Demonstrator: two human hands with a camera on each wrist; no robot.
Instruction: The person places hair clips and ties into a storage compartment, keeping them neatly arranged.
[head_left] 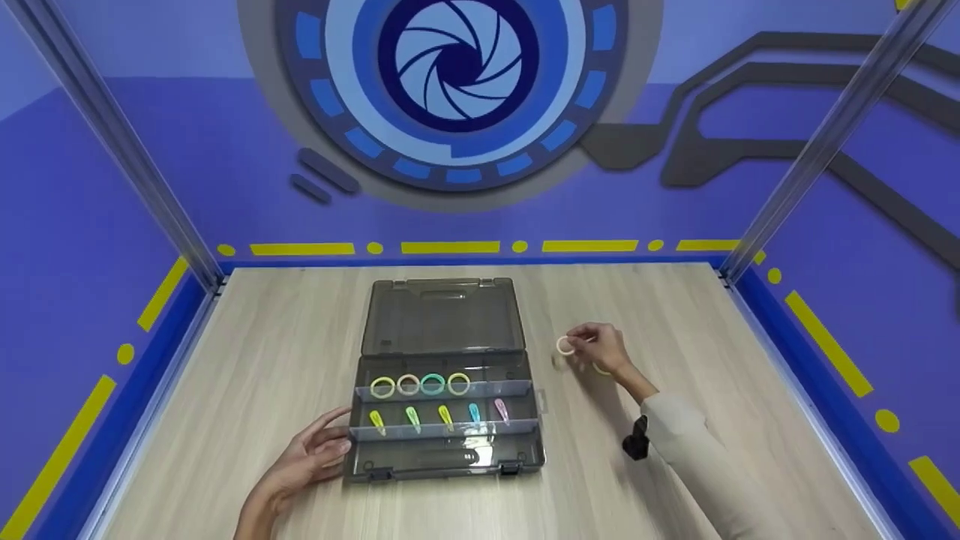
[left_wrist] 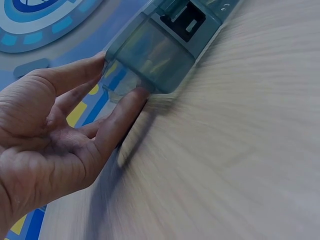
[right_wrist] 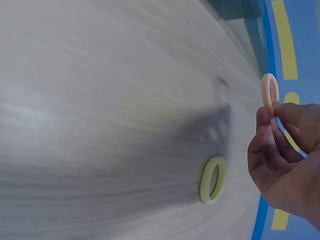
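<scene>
A translucent dark grey storage box [head_left: 409, 455] lies open on the table. Several coloured hair ties [head_left: 433, 385] line one of its compartments, with several snap hair clips [head_left: 444, 415] in a row in front of them. My left hand [head_left: 309, 455] touches the box's left side with nearly straight fingers; the left wrist view has thumb and fingertips against its end wall. To the right of the box, my right hand [head_left: 602, 349] pinches a pale peach hair tie [right_wrist: 265, 91] between thumb and fingers, raised off the table. Below that hand lies a pale yellow hair tie [right_wrist: 204, 186].
The box's lid [head_left: 442, 319] leans back toward the rear wall. A side latch [head_left: 543, 402] sticks out on the right. Metal posts [head_left: 817, 139] and blue-purple panels [head_left: 480, 229] bound the wooden table [head_left: 292, 337].
</scene>
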